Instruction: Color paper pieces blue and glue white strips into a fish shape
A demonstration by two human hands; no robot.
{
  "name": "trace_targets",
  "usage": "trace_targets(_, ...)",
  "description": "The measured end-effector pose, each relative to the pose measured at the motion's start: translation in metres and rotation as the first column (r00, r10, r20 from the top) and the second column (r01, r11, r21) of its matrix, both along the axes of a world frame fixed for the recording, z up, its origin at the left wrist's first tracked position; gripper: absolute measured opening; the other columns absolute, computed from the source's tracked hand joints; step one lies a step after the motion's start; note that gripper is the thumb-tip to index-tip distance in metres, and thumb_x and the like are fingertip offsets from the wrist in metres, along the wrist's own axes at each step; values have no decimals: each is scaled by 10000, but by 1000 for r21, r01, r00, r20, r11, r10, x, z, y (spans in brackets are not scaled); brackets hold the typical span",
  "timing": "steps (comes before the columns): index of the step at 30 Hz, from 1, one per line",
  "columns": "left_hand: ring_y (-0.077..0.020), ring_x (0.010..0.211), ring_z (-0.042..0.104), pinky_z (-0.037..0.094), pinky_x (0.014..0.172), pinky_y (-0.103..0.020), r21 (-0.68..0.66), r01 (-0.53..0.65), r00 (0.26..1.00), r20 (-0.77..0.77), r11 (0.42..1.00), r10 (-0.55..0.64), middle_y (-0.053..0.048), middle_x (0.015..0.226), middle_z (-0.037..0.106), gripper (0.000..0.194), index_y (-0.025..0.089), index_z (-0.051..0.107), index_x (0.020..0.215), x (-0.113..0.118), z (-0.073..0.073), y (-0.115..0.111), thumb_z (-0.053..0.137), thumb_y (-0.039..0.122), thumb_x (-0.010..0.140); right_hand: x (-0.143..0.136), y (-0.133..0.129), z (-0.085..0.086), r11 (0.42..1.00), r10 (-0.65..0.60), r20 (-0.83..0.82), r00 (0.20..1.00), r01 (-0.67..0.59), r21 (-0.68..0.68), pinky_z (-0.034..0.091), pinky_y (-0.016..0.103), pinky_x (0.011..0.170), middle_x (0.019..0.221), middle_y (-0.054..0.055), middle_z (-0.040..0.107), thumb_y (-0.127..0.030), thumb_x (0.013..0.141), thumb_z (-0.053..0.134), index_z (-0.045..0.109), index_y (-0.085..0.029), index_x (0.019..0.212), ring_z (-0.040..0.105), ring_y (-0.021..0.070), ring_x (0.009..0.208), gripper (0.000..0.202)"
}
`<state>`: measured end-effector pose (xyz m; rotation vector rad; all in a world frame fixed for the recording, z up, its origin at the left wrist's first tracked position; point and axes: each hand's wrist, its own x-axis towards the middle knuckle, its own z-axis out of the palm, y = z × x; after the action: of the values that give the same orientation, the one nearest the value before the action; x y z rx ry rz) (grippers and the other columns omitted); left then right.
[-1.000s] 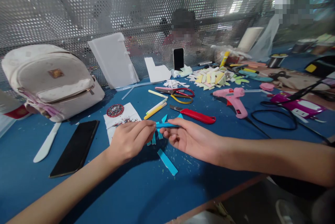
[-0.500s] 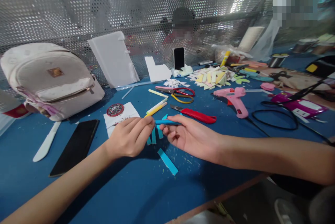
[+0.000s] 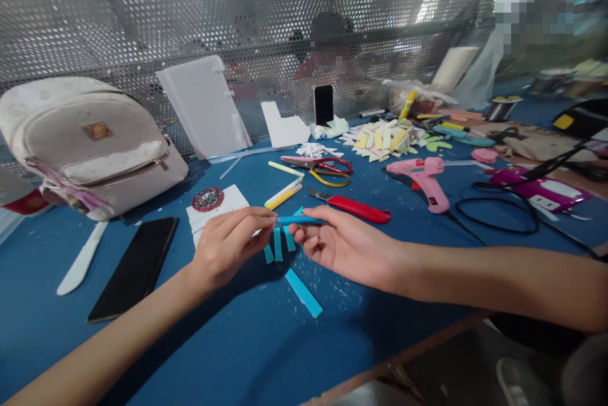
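Observation:
A slim blue marker (image 3: 299, 220) is held level between my two hands above the table. My right hand (image 3: 339, 238) grips its right part between thumb and fingers, the other fingers curled below. At the left end, my left hand (image 3: 232, 238) pinches the tip with the fingertips; the exact contact is partly hidden. Below the hands lie several bright blue strips (image 3: 278, 244), and one separate blue strip (image 3: 304, 293) rests nearer the table's front edge. Just behind are a yellow marker (image 3: 284, 197) and a red utility knife (image 3: 361, 208).
Scissors (image 3: 332, 171), a heap of pale cut strips (image 3: 384, 139) and a pink glue gun (image 3: 422, 179) with its cable lie farther back. On the left are a black phone (image 3: 135, 270), a white plastic knife (image 3: 83, 260), a round red-rimmed dish (image 3: 208, 199) and a white backpack (image 3: 95, 146).
My left hand has shifted slightly left, its fingers straighter and less curled, still at the marker's left end. My right hand keeps its hold almost unmoved.

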<state>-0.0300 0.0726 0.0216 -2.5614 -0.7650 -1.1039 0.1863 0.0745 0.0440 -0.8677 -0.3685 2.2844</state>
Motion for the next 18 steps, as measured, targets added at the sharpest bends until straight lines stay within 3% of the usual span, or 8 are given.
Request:
trace_targets(5,-140,858,672,582,717,-284,-68,19,995,100,997,-12,-31,993,668,85,131,623,1014,2,2,-3,591,136,935,1,1,-1,1000,14,-18,1000,-14,-2,510,133,508,775,104,641,-139,980,450,593,-39,890,600,80,609,197)
trace_targets(10,-148,878,680,586,742,-298,-78,21,995,97,997,-13,-36,1007,683,124,140,636,1046,5,3,-5,622,180,929,1,1,-3,1000,11,-20,1000,-11,10,511,135,520,782,103,646,-143,979,458,601,-26,903,601,80,616,200)
trace_targets(18,-128,816,693,563,678,-245,-28,-30,995,91,999,32,-16,919,712,28,135,648,924,7,7,-7,644,159,910,0,0,-3,1000,15,-5,1000,-15,15,504,134,510,773,102,651,-128,971,464,611,-14,923,613,88,624,193)
